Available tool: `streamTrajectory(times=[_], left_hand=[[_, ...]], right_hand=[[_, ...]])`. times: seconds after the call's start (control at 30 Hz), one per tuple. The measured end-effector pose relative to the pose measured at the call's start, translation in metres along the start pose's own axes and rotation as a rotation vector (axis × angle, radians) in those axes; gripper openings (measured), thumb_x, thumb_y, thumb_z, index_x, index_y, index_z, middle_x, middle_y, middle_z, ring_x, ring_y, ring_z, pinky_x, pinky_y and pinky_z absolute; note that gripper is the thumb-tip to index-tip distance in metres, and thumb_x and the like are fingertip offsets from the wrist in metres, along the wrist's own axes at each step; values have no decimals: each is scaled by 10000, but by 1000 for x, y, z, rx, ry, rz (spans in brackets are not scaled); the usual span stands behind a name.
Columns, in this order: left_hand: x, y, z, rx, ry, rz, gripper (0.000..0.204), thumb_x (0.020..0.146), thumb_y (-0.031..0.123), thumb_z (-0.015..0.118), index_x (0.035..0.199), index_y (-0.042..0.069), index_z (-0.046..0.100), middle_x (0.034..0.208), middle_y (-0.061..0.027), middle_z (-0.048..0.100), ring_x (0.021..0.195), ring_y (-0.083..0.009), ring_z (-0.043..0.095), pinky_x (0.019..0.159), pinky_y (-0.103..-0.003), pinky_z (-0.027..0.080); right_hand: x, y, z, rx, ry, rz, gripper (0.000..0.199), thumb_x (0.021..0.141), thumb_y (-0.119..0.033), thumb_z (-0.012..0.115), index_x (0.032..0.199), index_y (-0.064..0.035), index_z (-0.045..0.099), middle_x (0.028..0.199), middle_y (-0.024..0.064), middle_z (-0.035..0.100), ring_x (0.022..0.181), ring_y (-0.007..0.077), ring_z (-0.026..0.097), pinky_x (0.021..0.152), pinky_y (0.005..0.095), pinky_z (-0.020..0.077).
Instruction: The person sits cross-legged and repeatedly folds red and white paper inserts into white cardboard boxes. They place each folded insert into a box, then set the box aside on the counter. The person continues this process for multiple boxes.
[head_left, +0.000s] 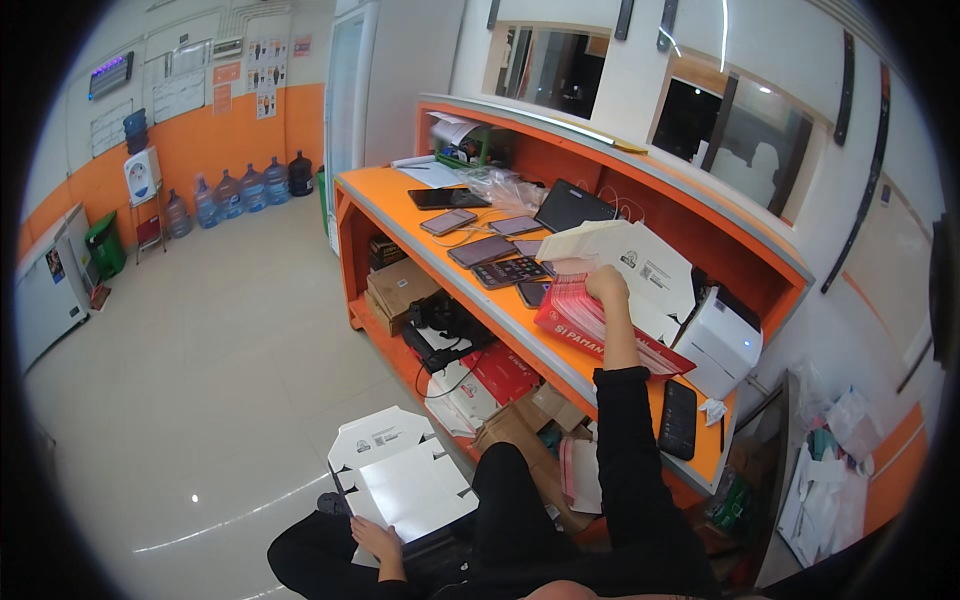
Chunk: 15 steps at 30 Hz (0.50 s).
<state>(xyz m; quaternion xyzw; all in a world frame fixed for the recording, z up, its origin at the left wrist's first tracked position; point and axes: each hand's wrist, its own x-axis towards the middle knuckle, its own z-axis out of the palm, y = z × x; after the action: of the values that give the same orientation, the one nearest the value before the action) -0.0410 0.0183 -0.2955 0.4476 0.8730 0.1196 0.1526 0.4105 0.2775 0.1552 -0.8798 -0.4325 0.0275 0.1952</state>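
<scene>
Boldly lettered red cardboard point(573, 322) in right fingers point(599, 284).

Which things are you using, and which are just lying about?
Seemingly in use:
- white carton, under left hand
- red cartons, at right hand

Apparently just lying about:
- phones
- water jugs
- crumpled paper

Head-worn fisheye, looking down (upright), fairly near

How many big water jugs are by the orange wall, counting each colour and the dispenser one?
Standing blue jugs: 5
Standing dark jug: 1
Blue jug on the white dispenser: 1
Total: 7
</scene>
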Motion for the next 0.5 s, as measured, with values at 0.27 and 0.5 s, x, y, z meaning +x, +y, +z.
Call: streamTrajectory(times=[0.27, 0.5], left_hand=[[2, -7, 1, -18, 25, -28, 960, 639, 272, 808, 1356, -79, 275, 1402, -198, 333, 1297, -306, 335, 1097, -385, 243], [-14, 24, -23, 268, 57, 180, 595, 816, 209, 587, 1288, -79, 368, 1321, -179, 413, 1232, -293, 395, 1040, -352, 305]], right_hand=[[-32, -44, 14, -55, -136, -230, 910, 670, -490, 699, 1301, 94, 402, 1313, 307, 438, 1215, 334, 483, 989, 383, 405], [-62, -38, 10, -15, -62, -133, 1338, 530, -435, 816, 1421, 72, -44, 1299, 291, 463, 1137, 336, 547, 939, 369, 447]])
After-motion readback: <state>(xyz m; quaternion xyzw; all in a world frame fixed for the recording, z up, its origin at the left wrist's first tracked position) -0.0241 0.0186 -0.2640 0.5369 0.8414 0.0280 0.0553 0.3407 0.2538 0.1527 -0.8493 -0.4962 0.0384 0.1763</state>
